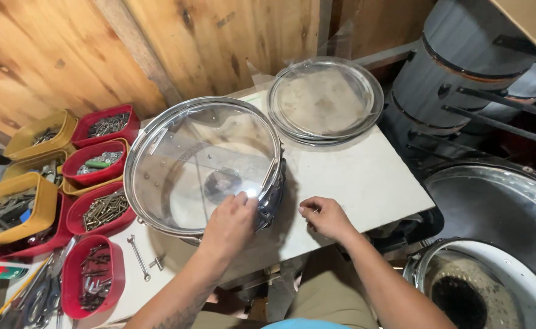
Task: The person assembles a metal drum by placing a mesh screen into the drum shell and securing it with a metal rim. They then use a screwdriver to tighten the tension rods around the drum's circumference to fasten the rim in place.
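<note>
The left hand point(231, 219) rests on the near rim of the drum point(204, 161), fingers curled at the hoop's edge. Just right of it, apart from the drum, the right hand point(326, 217) lies on the white table point(365, 176), fingertips pinched, perhaps on a small part. The drum stands directly ahead; beyond it lie spare clear heads point(326, 100).

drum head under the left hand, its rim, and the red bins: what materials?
Drum head: looks like clear plastic film; you can see through it into the shell.
Rim: probably chromed or polished metal; bright mirror-like glints.
Red bins: likely moulded plastic; uniform glossy colour, rounded corners.
Left hand rests on the rim's near edge.
</note>
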